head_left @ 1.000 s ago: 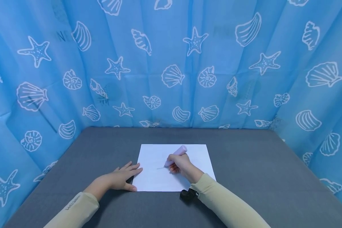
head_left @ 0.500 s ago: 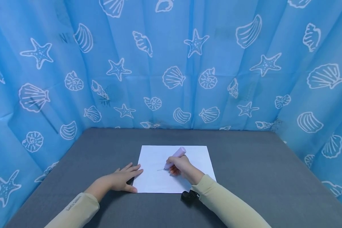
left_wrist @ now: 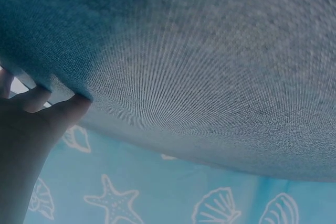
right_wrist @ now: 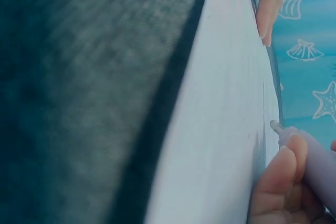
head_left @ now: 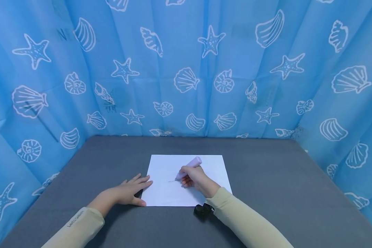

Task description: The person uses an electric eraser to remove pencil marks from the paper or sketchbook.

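A white sheet of paper (head_left: 161, 196) lies on the grey table, bearing a short thin dark line (head_left: 171, 181) near its middle. My right hand (head_left: 196, 179) pinches a thick lilac pen (head_left: 190, 165), whose narrow tip meets the sheet at the right end of that line. In the right wrist view the thumb and fingers close round the pen (right_wrist: 315, 163) just behind its greyish tip. My left hand (head_left: 127, 192) rests at the sheet's left edge, fingers spread, fingertips and thumb on the paper. The left wrist view shows those spread fingers (left_wrist: 68, 109) partly in shadow.
Grey cloth covers the table (head_left: 266, 172) around the paper. A blue curtain (head_left: 186, 69) printed with white shells and starfish hangs behind and along both sides. A small black device (head_left: 202, 210) sits at the right wrist, just past the sheet's near edge.
The head view shifts slightly. The pen in my right hand makes only tiny movements at the line, its tilt varying a little. My left hand stays at the sheet's left edge.
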`<action>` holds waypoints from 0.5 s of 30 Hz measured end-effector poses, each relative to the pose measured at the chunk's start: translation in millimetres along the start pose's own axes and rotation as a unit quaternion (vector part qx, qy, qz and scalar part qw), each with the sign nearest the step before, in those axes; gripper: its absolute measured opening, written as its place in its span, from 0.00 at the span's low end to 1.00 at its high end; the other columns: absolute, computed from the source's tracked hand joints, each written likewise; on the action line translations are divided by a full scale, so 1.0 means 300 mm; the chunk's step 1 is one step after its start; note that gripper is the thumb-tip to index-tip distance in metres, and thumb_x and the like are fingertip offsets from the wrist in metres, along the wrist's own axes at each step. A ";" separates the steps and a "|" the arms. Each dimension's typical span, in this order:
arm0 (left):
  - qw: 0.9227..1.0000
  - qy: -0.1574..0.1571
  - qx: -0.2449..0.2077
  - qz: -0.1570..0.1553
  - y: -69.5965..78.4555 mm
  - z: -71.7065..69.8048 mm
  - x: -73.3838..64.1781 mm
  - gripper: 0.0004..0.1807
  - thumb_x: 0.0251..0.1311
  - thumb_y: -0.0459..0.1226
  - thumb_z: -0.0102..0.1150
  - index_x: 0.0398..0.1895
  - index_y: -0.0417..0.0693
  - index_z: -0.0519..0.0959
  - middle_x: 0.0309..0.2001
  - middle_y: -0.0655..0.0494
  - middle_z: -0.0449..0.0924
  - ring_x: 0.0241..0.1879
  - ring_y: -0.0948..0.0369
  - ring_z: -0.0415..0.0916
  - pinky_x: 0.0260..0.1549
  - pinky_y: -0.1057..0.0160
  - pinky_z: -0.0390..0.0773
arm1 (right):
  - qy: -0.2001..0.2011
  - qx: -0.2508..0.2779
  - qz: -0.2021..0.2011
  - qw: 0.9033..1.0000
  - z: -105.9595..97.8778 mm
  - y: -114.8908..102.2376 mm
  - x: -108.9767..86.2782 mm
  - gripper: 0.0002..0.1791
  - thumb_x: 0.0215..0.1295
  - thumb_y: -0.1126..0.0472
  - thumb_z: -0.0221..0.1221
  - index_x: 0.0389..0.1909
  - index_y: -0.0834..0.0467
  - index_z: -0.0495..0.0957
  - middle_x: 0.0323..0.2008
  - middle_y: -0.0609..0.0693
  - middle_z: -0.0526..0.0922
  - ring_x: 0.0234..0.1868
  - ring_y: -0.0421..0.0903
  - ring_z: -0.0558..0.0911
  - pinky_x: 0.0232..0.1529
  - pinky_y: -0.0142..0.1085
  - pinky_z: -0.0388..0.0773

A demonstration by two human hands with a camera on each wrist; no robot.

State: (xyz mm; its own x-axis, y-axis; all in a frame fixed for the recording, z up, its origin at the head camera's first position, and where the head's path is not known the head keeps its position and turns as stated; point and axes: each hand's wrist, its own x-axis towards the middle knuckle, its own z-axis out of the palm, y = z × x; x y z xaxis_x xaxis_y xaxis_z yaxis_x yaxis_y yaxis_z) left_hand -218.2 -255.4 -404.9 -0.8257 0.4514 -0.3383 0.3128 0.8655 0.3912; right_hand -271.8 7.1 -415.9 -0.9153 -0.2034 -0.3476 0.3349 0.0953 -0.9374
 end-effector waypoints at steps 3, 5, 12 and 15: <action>1.000 0.000 -0.002 0.000 -0.001 0.000 -0.001 0.47 0.56 0.58 0.64 0.75 0.49 0.58 0.76 0.48 0.49 0.74 0.41 0.38 0.63 0.29 0.40 | 0.000 0.000 0.002 1.000 -0.002 -0.003 -0.001 0.12 0.62 0.64 0.56 0.40 0.69 0.74 0.19 0.52 0.74 0.17 0.41 0.72 0.20 0.29 0.72; 1.000 0.000 0.000 0.000 -0.004 0.002 0.001 0.47 0.57 0.57 0.63 0.75 0.49 0.58 0.76 0.48 0.49 0.74 0.41 0.38 0.63 0.29 0.41 | 0.000 -0.002 0.004 1.000 -0.002 -0.004 -0.001 0.12 0.62 0.63 0.56 0.40 0.69 0.74 0.19 0.52 0.74 0.17 0.41 0.73 0.20 0.29 0.73; 1.000 -0.005 0.004 -0.003 0.001 -0.003 0.001 0.47 0.57 0.58 0.63 0.75 0.49 0.57 0.76 0.48 0.48 0.74 0.41 0.37 0.63 0.30 0.39 | -0.002 0.001 0.008 1.000 -0.003 -0.003 0.005 0.12 0.62 0.63 0.56 0.39 0.69 0.74 0.18 0.52 0.74 0.17 0.40 0.72 0.20 0.29 0.73; 1.000 -0.007 0.003 -0.007 0.004 -0.003 0.000 0.47 0.57 0.58 0.63 0.75 0.49 0.57 0.76 0.48 0.48 0.74 0.41 0.37 0.64 0.30 0.39 | -0.002 0.003 0.009 1.000 -0.003 -0.001 0.006 0.11 0.62 0.63 0.56 0.39 0.69 0.74 0.18 0.52 0.74 0.17 0.40 0.72 0.20 0.29 0.73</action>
State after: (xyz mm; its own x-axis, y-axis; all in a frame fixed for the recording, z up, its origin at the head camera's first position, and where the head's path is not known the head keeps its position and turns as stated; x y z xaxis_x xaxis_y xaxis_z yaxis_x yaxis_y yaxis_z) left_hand -218.2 -254.4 -403.7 -0.8237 0.4420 -0.3552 0.3044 0.8732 0.3806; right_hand -273.7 7.7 -416.2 -0.9082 -0.2066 -0.3640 0.3522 0.0925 -0.9313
